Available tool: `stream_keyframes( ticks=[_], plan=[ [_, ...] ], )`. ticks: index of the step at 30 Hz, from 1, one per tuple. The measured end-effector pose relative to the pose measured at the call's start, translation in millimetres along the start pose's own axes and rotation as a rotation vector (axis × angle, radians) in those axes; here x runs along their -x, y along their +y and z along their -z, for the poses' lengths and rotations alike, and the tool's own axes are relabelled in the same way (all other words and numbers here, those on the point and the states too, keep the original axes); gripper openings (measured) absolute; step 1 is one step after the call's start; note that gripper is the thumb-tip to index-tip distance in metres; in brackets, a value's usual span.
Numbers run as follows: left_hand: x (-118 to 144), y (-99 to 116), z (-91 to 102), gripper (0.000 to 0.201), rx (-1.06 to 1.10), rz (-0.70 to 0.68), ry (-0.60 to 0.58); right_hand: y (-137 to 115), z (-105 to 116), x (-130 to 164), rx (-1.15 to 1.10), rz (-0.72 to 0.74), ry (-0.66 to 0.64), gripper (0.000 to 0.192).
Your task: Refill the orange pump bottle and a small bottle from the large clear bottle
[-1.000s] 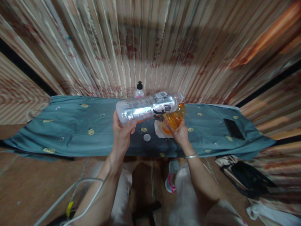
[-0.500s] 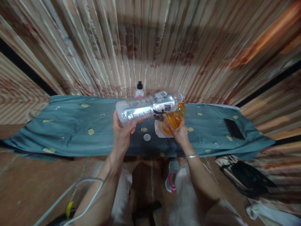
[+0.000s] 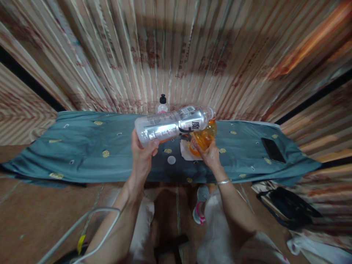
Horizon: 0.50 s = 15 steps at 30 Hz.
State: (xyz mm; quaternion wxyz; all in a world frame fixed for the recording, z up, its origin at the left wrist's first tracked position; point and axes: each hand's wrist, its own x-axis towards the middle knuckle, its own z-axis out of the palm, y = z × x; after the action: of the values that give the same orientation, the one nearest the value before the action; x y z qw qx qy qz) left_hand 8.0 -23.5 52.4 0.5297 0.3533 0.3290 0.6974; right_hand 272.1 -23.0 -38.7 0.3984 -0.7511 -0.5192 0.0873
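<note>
My left hand (image 3: 143, 148) is wrapped round the base end of a large clear plastic bottle (image 3: 167, 126) with a silver label. The bottle lies almost level in the air, its neck tilted slightly up at the right. Its mouth is right by the top of a smaller bottle of orange liquid (image 3: 206, 134); whether the two rims touch I cannot tell. My right hand (image 3: 210, 152) grips this orange bottle, which stands over a white tissue (image 3: 186, 151). In front of the tissue lies a round white disc, perhaps a cap (image 3: 171, 160).
A bottle with a black top (image 3: 162, 99) stands behind the large one. On the right of the blue-green tablecloth (image 3: 82, 146) lies a black phone (image 3: 273, 150). A black bag (image 3: 288, 207) sits low at the right. A pale cable (image 3: 79, 223) loops by my left forearm.
Almost nothing differs. Both hands keep their grips, and the two bottles stay mouth to mouth in the same pose; the whole view has shifted very slightly.
</note>
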Motion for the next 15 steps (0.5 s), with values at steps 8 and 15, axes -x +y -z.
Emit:
stream_keyframes(
  ticks=[8, 15],
  plan=[
    [-0.6, -1.3, 0.1, 0.069, 0.003, -0.022, -0.011, -0.3, -0.6, 0.5, 0.007, 0.015, 0.008, 0.098],
    [-1.0, -3.3, 1.9, 0.071, -0.004, -0.025, -0.021, 0.5, -0.6, 0.5, 0.012, 0.014, 0.001, 0.097]
  ],
)
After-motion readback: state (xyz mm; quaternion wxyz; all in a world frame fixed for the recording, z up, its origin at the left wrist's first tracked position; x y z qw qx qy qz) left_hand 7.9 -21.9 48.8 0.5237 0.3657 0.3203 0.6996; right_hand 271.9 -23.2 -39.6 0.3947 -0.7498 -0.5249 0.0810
